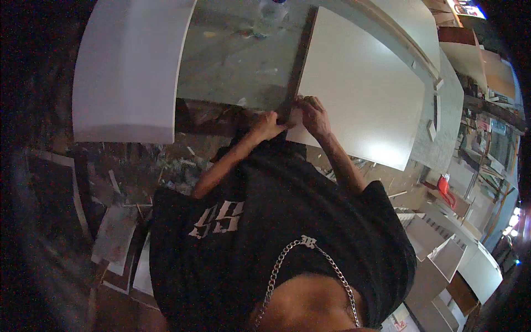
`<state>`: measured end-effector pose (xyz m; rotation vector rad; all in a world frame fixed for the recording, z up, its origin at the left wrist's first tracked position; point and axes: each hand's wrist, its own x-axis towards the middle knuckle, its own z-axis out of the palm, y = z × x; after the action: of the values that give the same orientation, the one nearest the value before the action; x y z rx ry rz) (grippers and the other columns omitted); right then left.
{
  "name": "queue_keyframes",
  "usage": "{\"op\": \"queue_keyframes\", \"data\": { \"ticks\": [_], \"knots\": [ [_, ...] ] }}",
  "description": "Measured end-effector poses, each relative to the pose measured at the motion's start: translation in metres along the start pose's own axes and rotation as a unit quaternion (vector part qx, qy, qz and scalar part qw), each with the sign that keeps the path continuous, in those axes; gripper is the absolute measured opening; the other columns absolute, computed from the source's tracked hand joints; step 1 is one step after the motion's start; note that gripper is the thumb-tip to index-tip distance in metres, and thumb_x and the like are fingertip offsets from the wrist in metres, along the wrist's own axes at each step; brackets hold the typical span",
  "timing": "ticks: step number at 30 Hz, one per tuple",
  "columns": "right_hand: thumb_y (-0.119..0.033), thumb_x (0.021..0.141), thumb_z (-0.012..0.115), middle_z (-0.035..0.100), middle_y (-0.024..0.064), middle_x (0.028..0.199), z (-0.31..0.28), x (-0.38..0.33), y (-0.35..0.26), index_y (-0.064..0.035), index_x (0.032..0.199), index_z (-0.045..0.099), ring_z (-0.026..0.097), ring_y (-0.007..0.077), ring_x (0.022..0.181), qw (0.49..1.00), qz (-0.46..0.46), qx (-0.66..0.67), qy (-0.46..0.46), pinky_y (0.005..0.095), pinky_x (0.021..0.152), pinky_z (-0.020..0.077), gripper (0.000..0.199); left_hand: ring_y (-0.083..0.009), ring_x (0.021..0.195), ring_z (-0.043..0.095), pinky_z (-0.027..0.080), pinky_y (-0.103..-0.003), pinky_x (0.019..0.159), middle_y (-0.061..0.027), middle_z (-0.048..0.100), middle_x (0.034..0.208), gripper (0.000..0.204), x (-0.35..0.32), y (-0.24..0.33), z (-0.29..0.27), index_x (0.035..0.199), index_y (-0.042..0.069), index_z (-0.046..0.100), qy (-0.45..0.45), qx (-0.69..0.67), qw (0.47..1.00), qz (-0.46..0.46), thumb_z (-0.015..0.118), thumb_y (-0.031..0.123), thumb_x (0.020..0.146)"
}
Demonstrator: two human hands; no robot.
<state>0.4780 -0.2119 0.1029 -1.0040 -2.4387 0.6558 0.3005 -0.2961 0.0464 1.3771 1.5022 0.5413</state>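
A large white panel (359, 88) lies flat on the worktable, its dark left edge running away from me. At that edge, by the panel's near left corner, my right hand (314, 116) is closed, with curled fingers against the board. Just left of it, my left hand (267, 127) is also closed, its thumb up and its fingertips close to the same edge. Between the two hands there is a small blurred brownish patch. Whatever either hand pinches is too dark and small to name.
Another white panel (130, 72) lies to the left, across a gap from the first. The grey tabletop (232, 61) between them carries small scraps and a clear plastic item (274, 10). Offcuts litter the floor (182, 166). At the right are a red item (444, 191) and white box-like pieces (447, 257).
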Motion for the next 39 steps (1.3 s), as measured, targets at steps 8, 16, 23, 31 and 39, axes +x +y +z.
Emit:
{"op": "queue_keyframes", "data": {
  "ticks": [8, 16, 23, 31, 39],
  "knots": [
    [-0.004, 0.079, 0.063, 0.062, 0.0106, 0.093, 0.030, 0.004, -0.013, -0.0076, 0.101, 0.067, 0.061, 0.0312, 0.085, 0.926, 0.250, 0.264, 0.105, 0.0383, 0.072, 0.0520, 0.023, -0.0382, 0.079, 0.068, 0.053, -0.045, 0.071, -0.0214, 0.070, 0.083, 0.068, -0.001, 0.006, -0.006, 0.088, 0.001, 0.072, 0.021, 0.050, 0.998, -0.012, 0.068, 0.067, 0.073],
    [-0.003, 0.077, 0.063, 0.065, 0.0096, 0.097, 0.022, 0.009, 0.023, -0.0090, 0.099, 0.068, 0.062, 0.0326, 0.089, 0.998, 0.037, 0.027, 0.032, 0.0403, 0.075, 0.0522, 0.024, -0.0333, 0.083, 0.068, 0.052, -0.043, 0.074, -0.0173, 0.071, 0.089, 0.058, -0.007, 0.018, -0.014, 0.093, 0.006, 0.074, -0.026, -0.032, 0.998, -0.039, 0.069, 0.062, 0.076],
    [-0.005, 0.080, 0.063, 0.064, 0.0105, 0.095, 0.009, 0.045, 0.027, -0.0088, 0.098, 0.068, 0.061, 0.0333, 0.088, 0.999, 0.024, -0.009, 0.046, 0.0418, 0.078, 0.0498, 0.019, -0.0309, 0.067, 0.068, 0.053, -0.043, 0.064, -0.0167, 0.069, 0.073, 0.058, -0.003, 0.020, -0.014, 0.080, 0.002, 0.071, -0.003, -0.018, 1.000, -0.013, 0.070, 0.060, 0.076],
    [-0.003, 0.079, 0.061, 0.063, 0.0095, 0.090, 0.009, 0.041, 0.038, -0.0076, 0.094, 0.066, 0.058, 0.0312, 0.090, 0.998, 0.004, -0.055, -0.006, 0.0428, 0.080, 0.0462, 0.017, -0.0320, 0.075, 0.069, 0.052, -0.043, 0.071, -0.0169, 0.070, 0.081, 0.064, 0.000, 0.022, -0.020, 0.089, 0.004, 0.073, -0.046, -0.029, 0.997, -0.051, 0.069, 0.066, 0.073],
    [-0.004, 0.081, 0.063, 0.062, 0.0098, 0.090, 0.009, 0.045, 0.034, -0.0076, 0.096, 0.068, 0.060, 0.0299, 0.089, 0.999, -0.009, -0.045, 0.014, 0.0409, 0.079, 0.0475, 0.017, -0.0321, 0.071, 0.067, 0.052, -0.044, 0.068, -0.0172, 0.069, 0.079, 0.067, -0.003, 0.024, -0.025, 0.082, 0.003, 0.071, -0.029, -0.001, 0.999, -0.023, 0.067, 0.069, 0.073]
  ]
}}
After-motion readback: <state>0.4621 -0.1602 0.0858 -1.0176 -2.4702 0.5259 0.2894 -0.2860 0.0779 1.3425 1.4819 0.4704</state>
